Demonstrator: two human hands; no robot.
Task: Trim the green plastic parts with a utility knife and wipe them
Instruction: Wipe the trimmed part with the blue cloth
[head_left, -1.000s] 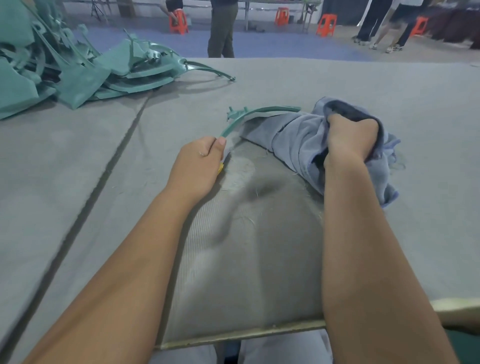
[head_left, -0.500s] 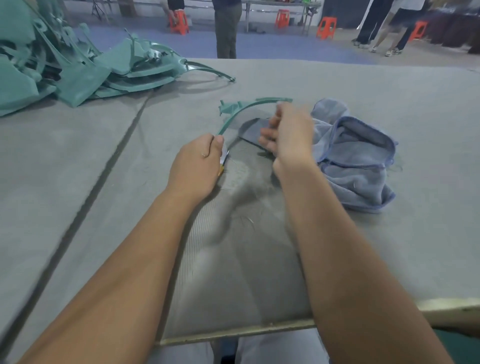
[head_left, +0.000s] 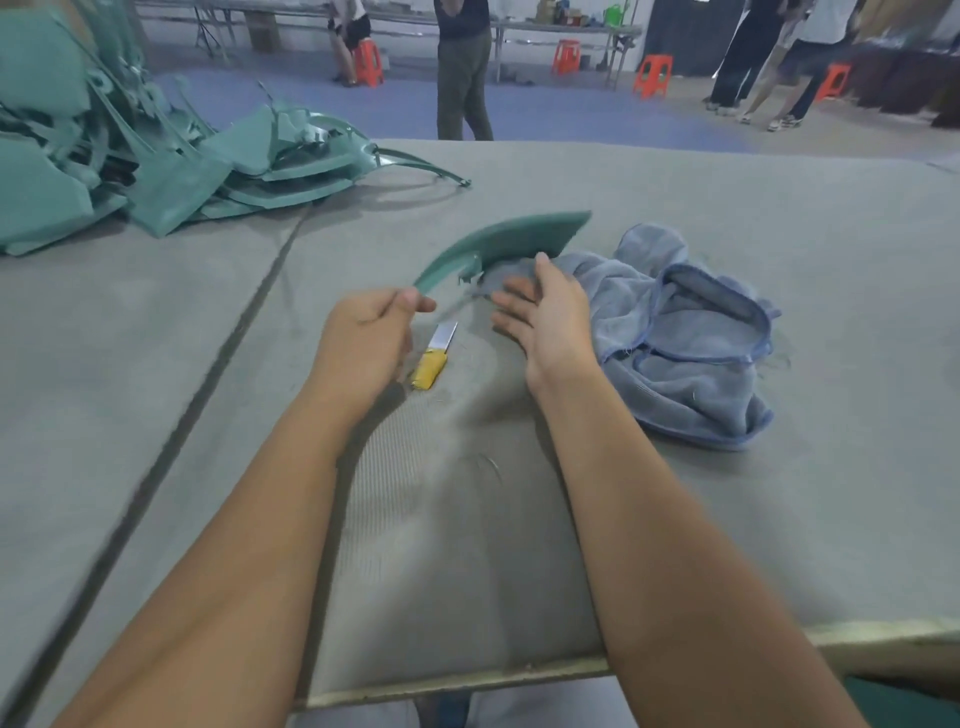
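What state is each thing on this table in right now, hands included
Green plastic part: lifted off the table, gripped at its narrow end.
Left hand: curled around the part's narrow end.
Right hand: open, fingers straight beside the part.
Utility knife: lying on the table, blade out, unheld.
Blue cloth: crumpled, unheld.
Pile of green parts: heaped at the far left.

Single head-worn wide-angle view: looks forward and down, close over the grey felt-covered counter (head_left: 675, 519), near edge at bottom of frame.
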